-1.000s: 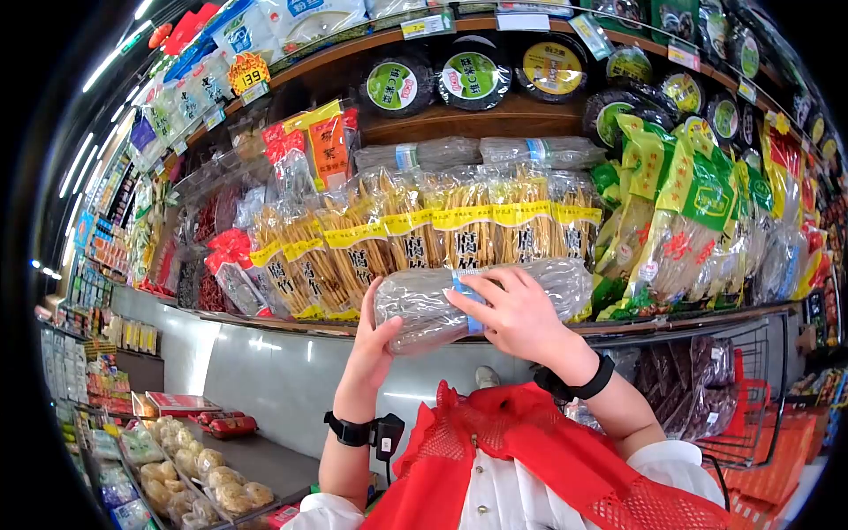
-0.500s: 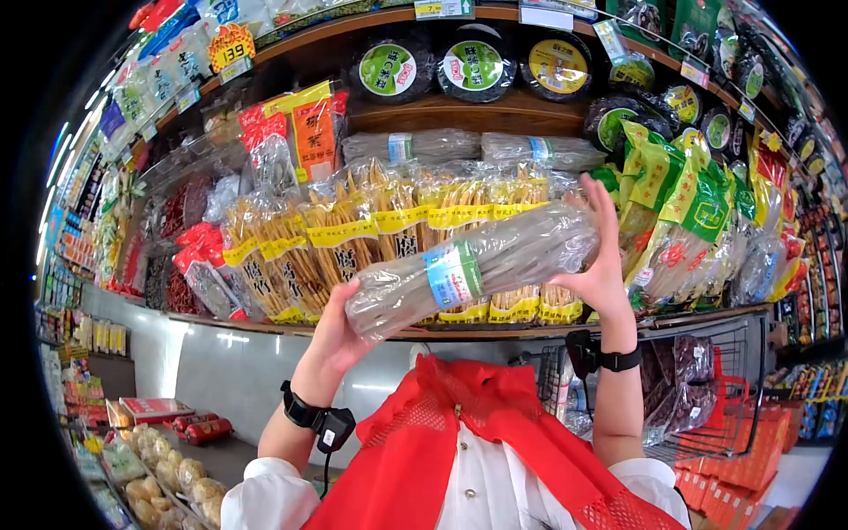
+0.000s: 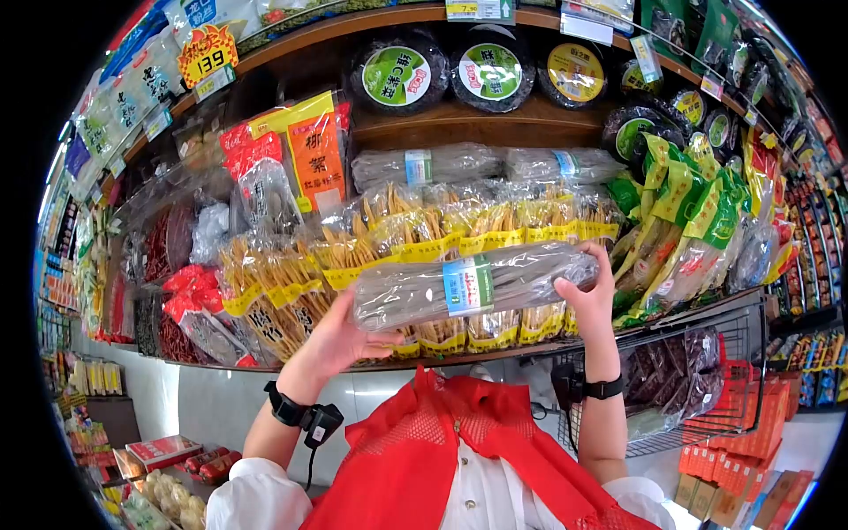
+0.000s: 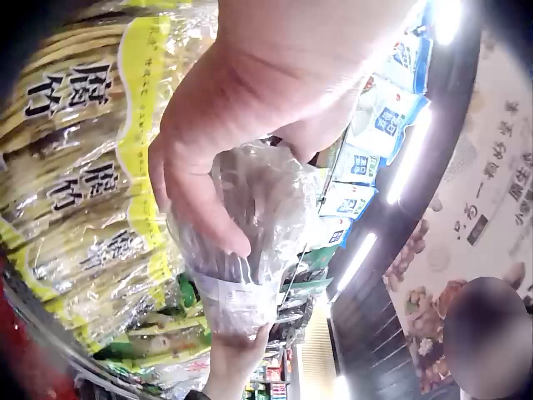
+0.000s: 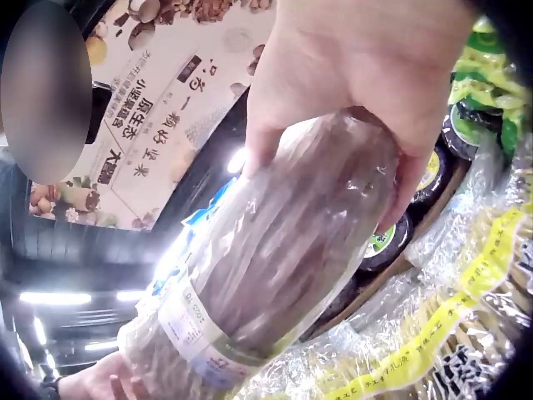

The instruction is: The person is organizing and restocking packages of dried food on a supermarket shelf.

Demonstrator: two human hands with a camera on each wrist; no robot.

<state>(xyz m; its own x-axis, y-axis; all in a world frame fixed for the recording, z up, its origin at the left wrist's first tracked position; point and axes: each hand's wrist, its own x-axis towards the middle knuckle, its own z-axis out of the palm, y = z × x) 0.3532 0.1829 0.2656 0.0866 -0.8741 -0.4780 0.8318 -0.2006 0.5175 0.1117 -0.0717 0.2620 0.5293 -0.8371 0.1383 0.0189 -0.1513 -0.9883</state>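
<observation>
A long clear plastic pack of greyish dried noodles (image 3: 530, 274), with a blue, white and green paper band (image 3: 468, 285) round its middle, is held nearly level in front of the shelf. My left hand (image 3: 329, 346) holds its left end; in the left wrist view that hand (image 4: 241, 100) curls round the wrapped end. At the other end my right hand (image 3: 594, 305) grips the pack, thumb on the near side. The right wrist view shows this hand (image 5: 350, 75) spread round the pack's end, thumb and fingers on opposite sides.
Behind the pack stands a row of bagged dried tofu sticks (image 3: 265, 287) with yellow bands. Two similar noodle packs (image 3: 459, 164) lie further back on the shelf. Round black packages (image 3: 402, 75) stand above, green bags (image 3: 698, 221) to the right. A wire basket (image 3: 689, 389) sits below right.
My right hand has gone from lying over the band to gripping the pack's right end. The pack has turned so its band faces me, and its tilt has lessened.
</observation>
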